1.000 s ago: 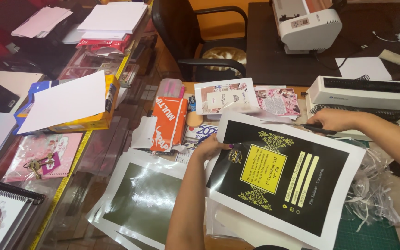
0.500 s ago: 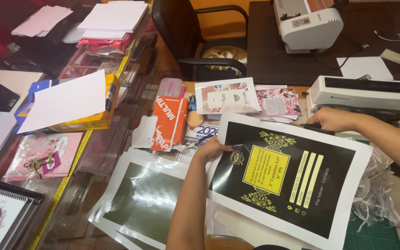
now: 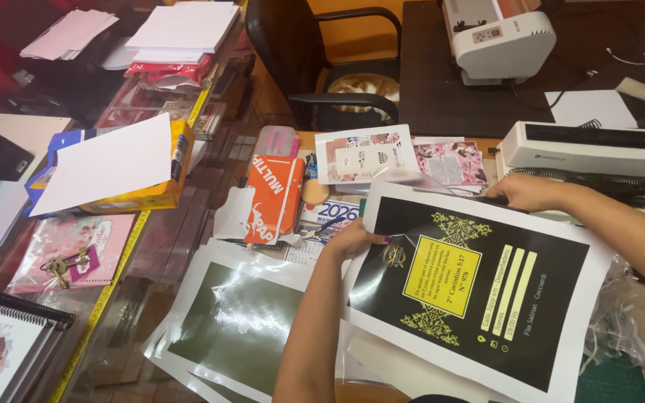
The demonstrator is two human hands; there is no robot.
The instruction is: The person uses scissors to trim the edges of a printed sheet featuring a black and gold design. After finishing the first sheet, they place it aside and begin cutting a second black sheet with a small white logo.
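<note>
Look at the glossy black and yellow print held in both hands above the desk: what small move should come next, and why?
Probably lower the black and yellow print flat onto the desk. The left hand grips its left edge and the right hand its top edge, so the sheet hangs tilted and slightly bowed over the dark glossy sheets; laying it down would likely avoid creasing.

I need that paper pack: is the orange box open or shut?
Open: the orange box lies flat, its white end flap torn outward.

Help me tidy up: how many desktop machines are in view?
2. A white laminator sits on the dark table at the top; a white binding machine sits at the right edge, just beyond the right hand. Others may be out of view.
</note>
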